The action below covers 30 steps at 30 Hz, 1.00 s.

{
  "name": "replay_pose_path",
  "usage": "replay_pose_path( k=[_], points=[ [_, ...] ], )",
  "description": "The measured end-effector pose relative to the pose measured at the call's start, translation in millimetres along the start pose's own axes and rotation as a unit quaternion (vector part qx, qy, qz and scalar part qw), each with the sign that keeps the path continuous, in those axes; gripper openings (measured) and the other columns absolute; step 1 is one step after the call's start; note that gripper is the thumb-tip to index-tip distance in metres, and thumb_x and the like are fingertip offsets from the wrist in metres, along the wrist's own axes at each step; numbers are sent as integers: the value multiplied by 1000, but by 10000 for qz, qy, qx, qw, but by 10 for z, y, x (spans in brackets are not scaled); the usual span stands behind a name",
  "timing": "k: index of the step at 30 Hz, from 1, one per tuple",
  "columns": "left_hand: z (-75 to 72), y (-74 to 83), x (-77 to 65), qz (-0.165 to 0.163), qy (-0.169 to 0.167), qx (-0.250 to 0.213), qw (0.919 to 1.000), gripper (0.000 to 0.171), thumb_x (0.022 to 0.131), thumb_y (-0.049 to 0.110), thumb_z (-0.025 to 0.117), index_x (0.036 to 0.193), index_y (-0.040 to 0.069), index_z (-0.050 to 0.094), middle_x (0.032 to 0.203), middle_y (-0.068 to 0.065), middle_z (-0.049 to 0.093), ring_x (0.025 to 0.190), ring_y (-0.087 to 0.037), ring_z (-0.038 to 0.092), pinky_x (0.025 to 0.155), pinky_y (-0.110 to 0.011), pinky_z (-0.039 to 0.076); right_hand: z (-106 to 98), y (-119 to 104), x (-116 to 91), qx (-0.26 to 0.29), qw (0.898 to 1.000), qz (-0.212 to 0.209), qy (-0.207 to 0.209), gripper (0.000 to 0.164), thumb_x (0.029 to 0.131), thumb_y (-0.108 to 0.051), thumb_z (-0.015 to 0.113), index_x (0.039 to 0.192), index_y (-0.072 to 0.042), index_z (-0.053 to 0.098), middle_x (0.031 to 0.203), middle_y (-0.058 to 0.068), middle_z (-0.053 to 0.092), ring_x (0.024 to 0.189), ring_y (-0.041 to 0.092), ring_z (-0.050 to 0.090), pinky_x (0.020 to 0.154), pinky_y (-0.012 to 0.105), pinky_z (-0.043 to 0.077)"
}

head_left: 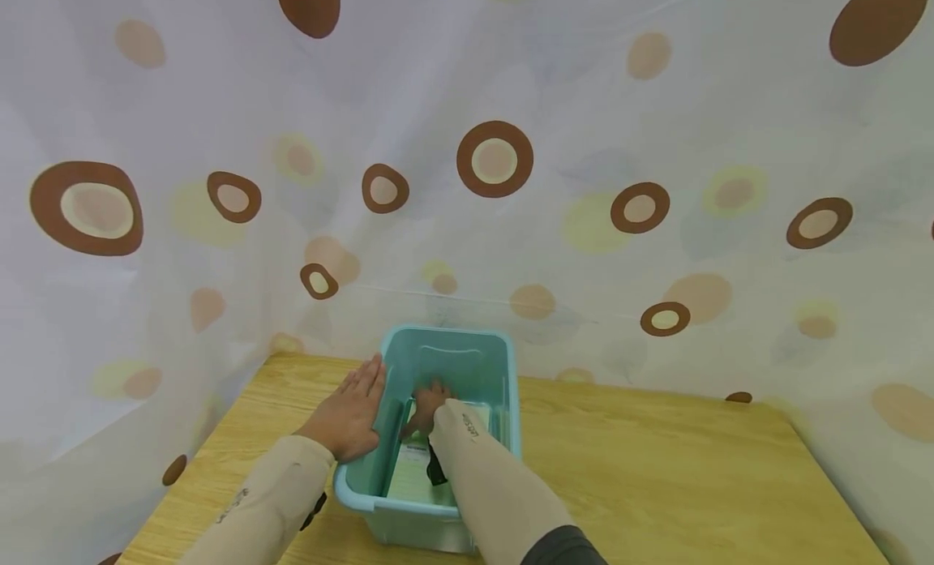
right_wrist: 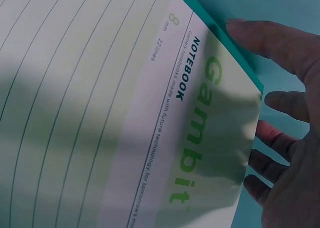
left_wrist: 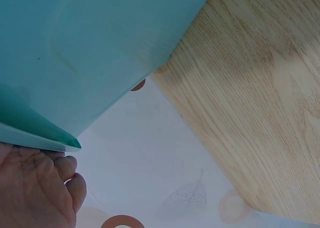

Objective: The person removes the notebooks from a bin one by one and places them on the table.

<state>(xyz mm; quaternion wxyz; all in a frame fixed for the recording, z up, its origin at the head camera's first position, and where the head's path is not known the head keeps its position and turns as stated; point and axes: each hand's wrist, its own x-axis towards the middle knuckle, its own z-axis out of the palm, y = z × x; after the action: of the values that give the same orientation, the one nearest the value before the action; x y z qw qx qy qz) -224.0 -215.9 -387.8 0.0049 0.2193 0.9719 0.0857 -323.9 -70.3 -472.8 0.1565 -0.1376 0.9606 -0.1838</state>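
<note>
A light blue plastic bin (head_left: 454, 361) stands on the wooden table. Inside it a notebook (head_left: 410, 477) lies flat, its pale cover lined and printed "Gambit" and "NOTEBOOK" in the right wrist view. My right hand (head_left: 426, 407) reaches down into the bin. Seen from the right wrist, its spread fingers (right_wrist: 274, 165) are at the notebook's end, with a green edge showing at the corner. Whether the fingertips bear on the notebook is hard to tell. My left hand (head_left: 346, 415) rests against the bin's left rim with extended fingers; from the left wrist its palm (left_wrist: 35, 188) shows below the rim.
The wood-grain table (head_left: 657, 468) extends to the right of the bin, with a narrower strip on the left. A white sheet (head_left: 569, 103) with brown and beige spots hangs behind the table and along its sides.
</note>
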Motion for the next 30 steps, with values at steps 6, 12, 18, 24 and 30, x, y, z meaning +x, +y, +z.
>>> replay_pose_path(
  k=[6,12,18,24,30],
  points=[
    [-19,30,7,-42,-79,39,10000,78,76,11,46,144,-18,21,154,-32,14,143,-44,15,116,-52,14,-6,-8,17,-272,9991,111,-292,67,70,-42,83,126,-12,60,123,11,52,111,30,48,97,47,42],
    [-11,23,26,-159,-198,305,9992,77,77,10,45,145,-16,20,156,-30,12,144,-41,15,116,-50,16,7,-13,32,-383,9990,99,-220,59,70,-42,83,119,-15,64,124,12,52,117,33,47,101,56,36],
    [-2,21,25,-199,-198,288,9992,78,77,11,47,146,-16,19,156,-29,12,144,-41,14,116,-50,16,16,-27,24,-175,9998,78,102,57,70,-38,84,118,-16,63,130,14,50,121,35,45,103,60,32],
    [24,0,28,-133,-156,256,9995,77,78,10,47,145,-17,20,155,-30,13,144,-41,15,116,-50,17,-6,-53,0,71,9980,30,626,56,70,-40,82,116,-17,61,122,14,53,116,34,47,99,60,33],
    [2,15,23,-201,-226,240,9993,78,78,11,47,146,-16,19,156,-29,11,145,-40,14,116,-50,16,-35,-68,9,-68,9964,42,839,56,72,-49,77,115,-17,62,117,12,54,109,31,48,96,56,34]
  ],
)
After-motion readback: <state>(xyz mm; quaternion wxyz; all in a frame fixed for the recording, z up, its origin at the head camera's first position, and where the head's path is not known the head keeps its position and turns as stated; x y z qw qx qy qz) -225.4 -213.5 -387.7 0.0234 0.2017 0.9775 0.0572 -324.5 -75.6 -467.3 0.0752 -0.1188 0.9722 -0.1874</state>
